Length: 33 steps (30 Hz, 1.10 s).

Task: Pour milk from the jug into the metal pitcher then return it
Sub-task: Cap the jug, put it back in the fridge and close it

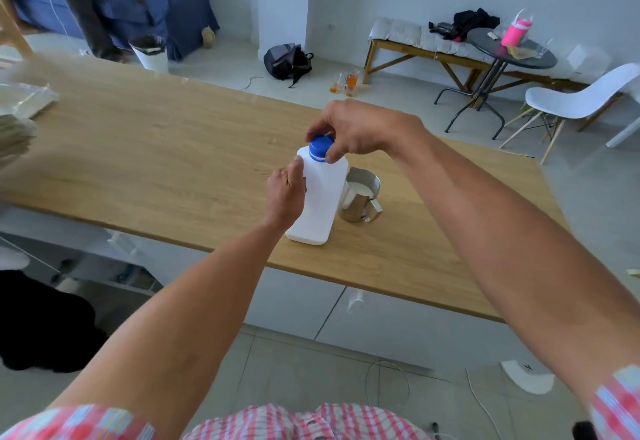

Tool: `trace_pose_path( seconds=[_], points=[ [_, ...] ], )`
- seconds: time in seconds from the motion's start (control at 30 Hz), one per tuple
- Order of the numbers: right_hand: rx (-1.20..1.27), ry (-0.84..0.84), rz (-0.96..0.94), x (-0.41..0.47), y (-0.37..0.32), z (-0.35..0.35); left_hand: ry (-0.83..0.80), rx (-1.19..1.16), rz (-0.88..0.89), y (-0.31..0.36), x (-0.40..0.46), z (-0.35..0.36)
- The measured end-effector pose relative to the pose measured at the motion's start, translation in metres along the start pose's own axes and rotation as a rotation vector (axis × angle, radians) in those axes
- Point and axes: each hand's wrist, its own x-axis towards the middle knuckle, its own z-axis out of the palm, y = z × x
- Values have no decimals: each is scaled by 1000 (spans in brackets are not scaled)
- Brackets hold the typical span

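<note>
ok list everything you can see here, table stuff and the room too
milk jug: 1, white, upright on table
cap: 1, blue, on jug
metal pitcher: 1, silver, milk inside, right of jug
table: 1, wood
armchair: 1, blue, far left
bin: 1, white, by armchair
backpack: 1, dark, on floor
bench: 1, wood, grey cushion
round table: 1, dark
pink cup: 1, on round table
chair: 1, white
left hand: holds jug body
right hand: grips cap

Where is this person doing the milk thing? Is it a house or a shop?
Most likely a house, in an open living and dining room. There is a blue sofa, a cushioned wooden bench by the wall, and a backpack left on the tiled floor beyond the long wooden table.
</note>
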Motion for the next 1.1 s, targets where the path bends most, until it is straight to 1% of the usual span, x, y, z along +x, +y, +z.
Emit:
trace_pose_path(
  seconds=[0.07,0.2,0.27,0.33,0.4,0.47,0.57,0.67,0.8,1.1],
  points=[
    [-43,64,40,4,-4,3,9,19,-3,0,0,1],
    [-143,281,168,11,-11,22,55,44,16,-2,0,2],
    [-146,315,209,13,-14,29,76,68,26,-1,0,2],
    [-194,305,215,13,-12,30,80,65,26,0,1,3],
    [-215,259,174,10,-4,30,73,39,24,-1,0,3],
    [-193,184,95,6,5,27,74,35,20,-2,-1,5],
    [-75,75,-13,3,13,20,87,35,18,-3,-1,6],
    [-108,46,-26,3,9,17,81,26,24,-2,-2,6],
    [-197,114,59,7,2,28,126,35,4,-3,-1,7],
    [-238,316,55,6,-6,49,198,41,-18,-5,-3,13]
  ],
)
